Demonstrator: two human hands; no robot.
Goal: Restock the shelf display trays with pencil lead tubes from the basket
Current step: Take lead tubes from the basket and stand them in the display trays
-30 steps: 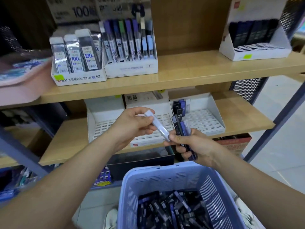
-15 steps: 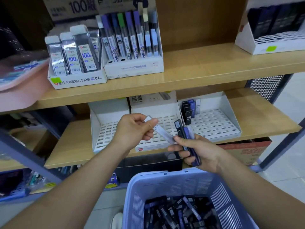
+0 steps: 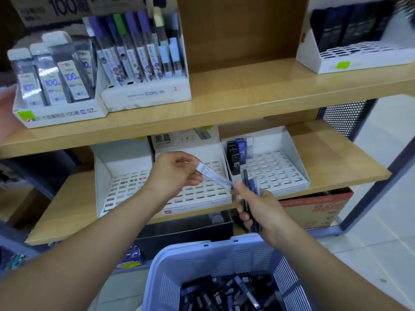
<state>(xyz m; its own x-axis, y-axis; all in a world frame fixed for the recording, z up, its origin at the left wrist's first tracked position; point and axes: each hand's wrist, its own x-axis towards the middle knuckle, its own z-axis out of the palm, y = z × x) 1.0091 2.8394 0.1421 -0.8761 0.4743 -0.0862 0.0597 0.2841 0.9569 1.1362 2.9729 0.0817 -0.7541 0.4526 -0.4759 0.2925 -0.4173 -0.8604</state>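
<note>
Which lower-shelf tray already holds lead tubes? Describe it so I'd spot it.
On the lower shelf, three white slotted trays sit side by side. It is the right-hand tray: unlike the other two, it shows a few black and blue tubes in its back left corner.

The shelf is smooth wood, the 3 trays matt card, the basket plastic, the tube clear glossy plastic.

basket: pale lavender-blue, slotted walls. trays: white, grid of slots. shelf: tan wood grain. clear tube: see-through, white label end, dark print. dark tubes: navy, black. sticker: lime green.
</note>
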